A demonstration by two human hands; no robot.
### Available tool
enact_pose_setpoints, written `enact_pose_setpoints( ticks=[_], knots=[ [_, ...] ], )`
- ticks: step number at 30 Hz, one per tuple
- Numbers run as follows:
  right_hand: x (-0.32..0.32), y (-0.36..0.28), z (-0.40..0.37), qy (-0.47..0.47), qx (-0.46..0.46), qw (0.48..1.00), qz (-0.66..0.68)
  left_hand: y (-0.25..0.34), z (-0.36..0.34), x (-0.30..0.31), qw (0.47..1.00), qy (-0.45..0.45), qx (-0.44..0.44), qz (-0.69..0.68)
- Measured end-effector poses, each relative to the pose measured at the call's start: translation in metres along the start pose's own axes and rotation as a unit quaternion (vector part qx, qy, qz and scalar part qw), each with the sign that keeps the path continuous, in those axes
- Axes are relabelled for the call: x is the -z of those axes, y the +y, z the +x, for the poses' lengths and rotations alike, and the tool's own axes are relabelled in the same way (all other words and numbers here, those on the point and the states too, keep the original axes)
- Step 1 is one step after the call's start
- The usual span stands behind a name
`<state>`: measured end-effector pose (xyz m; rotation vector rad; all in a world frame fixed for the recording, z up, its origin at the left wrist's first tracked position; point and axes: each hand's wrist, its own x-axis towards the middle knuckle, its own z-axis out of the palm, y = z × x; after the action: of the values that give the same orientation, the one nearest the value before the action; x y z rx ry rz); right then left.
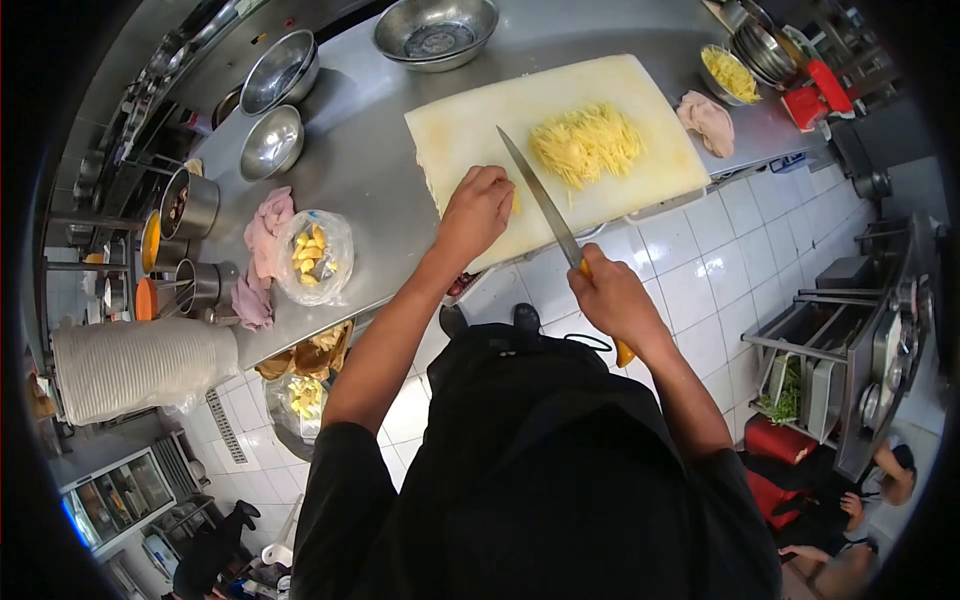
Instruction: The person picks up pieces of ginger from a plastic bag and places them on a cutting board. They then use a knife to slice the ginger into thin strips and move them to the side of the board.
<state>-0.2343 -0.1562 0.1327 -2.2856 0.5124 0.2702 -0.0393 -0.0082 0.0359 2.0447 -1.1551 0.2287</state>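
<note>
My right hand (612,298) grips the yellow handle of a long kitchen knife (543,198). Its blade points away from me, above the white cutting board (470,125). My left hand (477,215) rests at the board's near left part, fingers curled downward. A small bit of yellow vegetable (516,203) shows at its fingertips, mostly hidden by the hand. Right of the blade lies a heap of thin yellow vegetable shreds (590,143), apart from both hands.
A clear plastic bag (325,275) of yellow chunks and a pink cloth (268,235) lie left. Metal bowls (272,143) stand behind. Far right are a bowl of shreds (730,75) and another cloth (707,122). Stacked containers (140,368) stand left; people (830,510) are lower right.
</note>
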Motion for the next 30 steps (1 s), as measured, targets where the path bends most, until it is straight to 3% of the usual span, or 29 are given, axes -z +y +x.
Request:
enact_pose_setpoints(
  ticks=[16, 30],
  knots=[
    [0.008, -0.008, -0.009, -0.021, 0.005, 0.999, -0.034, -0.005, -0.011, -0.011, 0.999, 0.049, 0.008, 0.011],
    [0.011, -0.002, -0.03, -0.022, -0.043, 0.997, -0.068, -0.004, -0.012, -0.01, 0.998, 0.053, 0.008, 0.015]
  ],
)
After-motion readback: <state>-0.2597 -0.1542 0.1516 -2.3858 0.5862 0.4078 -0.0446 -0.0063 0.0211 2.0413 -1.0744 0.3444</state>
